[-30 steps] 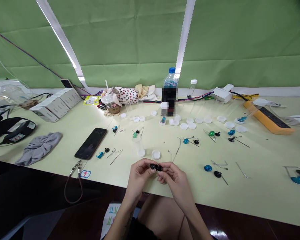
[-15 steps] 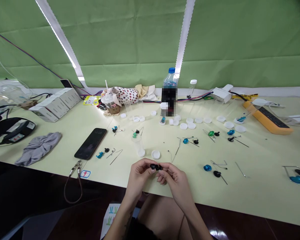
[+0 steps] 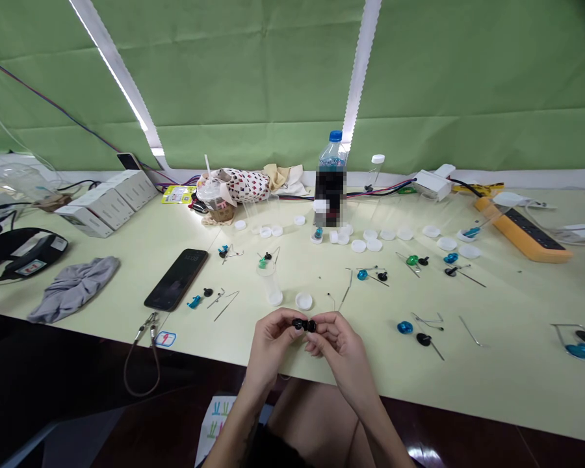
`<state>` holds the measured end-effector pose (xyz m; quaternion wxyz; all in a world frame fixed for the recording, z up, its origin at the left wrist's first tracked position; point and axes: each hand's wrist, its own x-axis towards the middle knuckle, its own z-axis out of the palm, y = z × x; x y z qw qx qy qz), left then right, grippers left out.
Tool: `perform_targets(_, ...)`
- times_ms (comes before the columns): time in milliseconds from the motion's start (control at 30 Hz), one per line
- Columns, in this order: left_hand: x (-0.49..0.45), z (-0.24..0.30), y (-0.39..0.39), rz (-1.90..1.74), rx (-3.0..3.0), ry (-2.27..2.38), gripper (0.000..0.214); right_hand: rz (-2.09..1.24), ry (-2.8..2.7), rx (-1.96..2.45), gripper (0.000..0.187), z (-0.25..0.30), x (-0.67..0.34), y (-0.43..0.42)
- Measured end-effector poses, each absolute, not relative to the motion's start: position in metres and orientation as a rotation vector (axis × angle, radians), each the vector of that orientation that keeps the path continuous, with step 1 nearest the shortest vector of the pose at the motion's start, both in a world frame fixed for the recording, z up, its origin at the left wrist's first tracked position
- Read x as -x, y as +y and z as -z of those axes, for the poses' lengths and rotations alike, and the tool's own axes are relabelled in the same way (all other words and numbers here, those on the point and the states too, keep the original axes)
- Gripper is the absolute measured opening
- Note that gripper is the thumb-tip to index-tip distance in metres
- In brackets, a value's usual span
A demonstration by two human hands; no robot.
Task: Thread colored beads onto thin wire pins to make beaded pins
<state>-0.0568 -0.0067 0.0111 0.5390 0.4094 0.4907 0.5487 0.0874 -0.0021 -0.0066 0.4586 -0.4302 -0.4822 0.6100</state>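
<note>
Between my two hands, just above the table's front edge, is a small glossy black part (image 3: 304,324) with rounded ends. My left hand (image 3: 273,338) pinches its left end between thumb and fingers. On the other end, the thumb and fingers of my right hand (image 3: 335,341) are closed. Its exact kind is too small to make out. Just beyond my hands lie a white round cap (image 3: 303,301) and a clear tube (image 3: 271,283) with a white cap. Thin bent metal rods (image 3: 346,289) lie to the right of the white cap.
Blue knob-like pieces (image 3: 404,327), black discs with stems (image 3: 424,339) and bent wires are spread in groups. A phone (image 3: 176,279) and a grey cloth (image 3: 75,289) lie left. A dark drink bottle (image 3: 332,153) stands behind several white caps (image 3: 358,246); an orange power strip (image 3: 526,234) is at right.
The black part has turned slightly between my fingers, and its right end shows more clearly. Both hands stay in nearly the same place.
</note>
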Motion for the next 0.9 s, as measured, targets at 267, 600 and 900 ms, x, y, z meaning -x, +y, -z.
perform_targets(267, 0.0577, -0.0111, -0.0069, -1.296, -0.986, 1.140, 0.009, -1.513, -1.200, 1.068, 0.019, 0.0062, -0.0877, -0.0021)
perform_targets(600, 0.0587, -0.0101, -0.0073, -1.288, -0.986, 1.126, 0.007, -1.513, -1.234, 1.043, 0.018, 0.0032, -0.0889, -0.0027)
perform_targets(900, 0.0578, -0.0066, -0.0067, -1.334, -0.961, 1.125, 0.009, -1.510, -1.175, 1.041, 0.023, 0.0024, -0.0873, -0.0024)
